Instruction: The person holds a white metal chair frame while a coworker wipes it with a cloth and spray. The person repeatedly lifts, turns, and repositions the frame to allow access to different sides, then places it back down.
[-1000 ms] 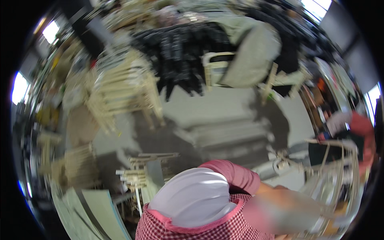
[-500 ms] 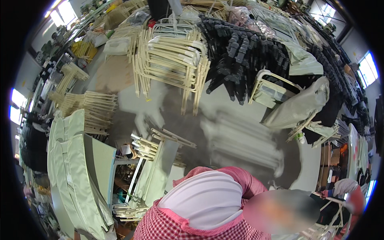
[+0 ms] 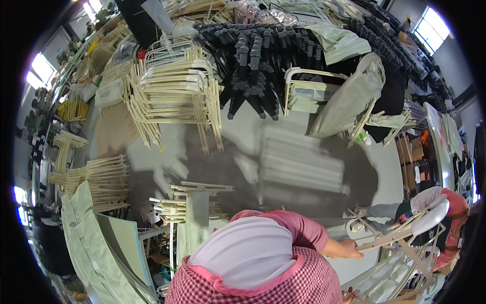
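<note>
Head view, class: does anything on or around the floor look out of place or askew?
A small yellow scrap lies alone on the floor near the stacked cream frames, so it looks stray. The bulky grey-green bundle slants noticeably. No spill is visible.

Open floor (image 3: 248, 124) mid-view, cream frames (image 3: 174, 78) left, black frames (image 3: 248, 66) beyond, chair frame (image 3: 400, 234) blocking right

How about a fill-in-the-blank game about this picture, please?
The left hand holding the beige frame has a sleeve coloured ____.
In the picture, black frames stand to the ____ of the cream stack.
A dark shadow falls on the grey ____.
The big cloth at lower left is pale ____.
Missing words: pink, right, floor, green.
</note>
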### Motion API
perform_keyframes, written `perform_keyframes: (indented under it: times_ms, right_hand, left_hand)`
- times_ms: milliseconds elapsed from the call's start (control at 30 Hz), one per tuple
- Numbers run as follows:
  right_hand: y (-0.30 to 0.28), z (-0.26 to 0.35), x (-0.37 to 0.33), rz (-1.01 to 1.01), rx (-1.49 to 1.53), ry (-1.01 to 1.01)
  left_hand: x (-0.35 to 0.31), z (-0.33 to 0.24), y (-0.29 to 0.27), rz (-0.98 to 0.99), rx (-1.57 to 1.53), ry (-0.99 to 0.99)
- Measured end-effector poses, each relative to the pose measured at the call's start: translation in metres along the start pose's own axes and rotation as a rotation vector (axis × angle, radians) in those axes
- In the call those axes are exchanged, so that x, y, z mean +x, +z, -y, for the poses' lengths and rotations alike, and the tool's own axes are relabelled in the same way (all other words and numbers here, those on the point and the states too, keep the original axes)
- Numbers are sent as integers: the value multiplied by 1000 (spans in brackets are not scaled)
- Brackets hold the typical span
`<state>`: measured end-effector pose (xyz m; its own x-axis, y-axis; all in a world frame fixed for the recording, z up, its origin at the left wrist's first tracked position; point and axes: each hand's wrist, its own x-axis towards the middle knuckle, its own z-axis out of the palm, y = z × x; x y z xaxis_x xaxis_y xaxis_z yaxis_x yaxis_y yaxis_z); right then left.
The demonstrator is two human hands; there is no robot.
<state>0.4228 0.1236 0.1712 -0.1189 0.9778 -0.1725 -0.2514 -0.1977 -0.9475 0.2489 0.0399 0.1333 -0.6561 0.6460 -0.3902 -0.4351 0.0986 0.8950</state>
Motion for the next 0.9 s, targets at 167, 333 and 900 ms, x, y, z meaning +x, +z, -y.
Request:
perform_keyframes:
  times_ms: [167,333,900]
  right_hand:
    - [9,-6,15,0,-353,180]
    - [-5,-30,34,-1,-386,292]
    - [-124,-147,61,62,-432,267]
  left_hand:
    - [19,10,-16,-117,50,-72]
    - [41,37,-34,-209,114,-45]
    - [47,176,-28,53,-94,-29]
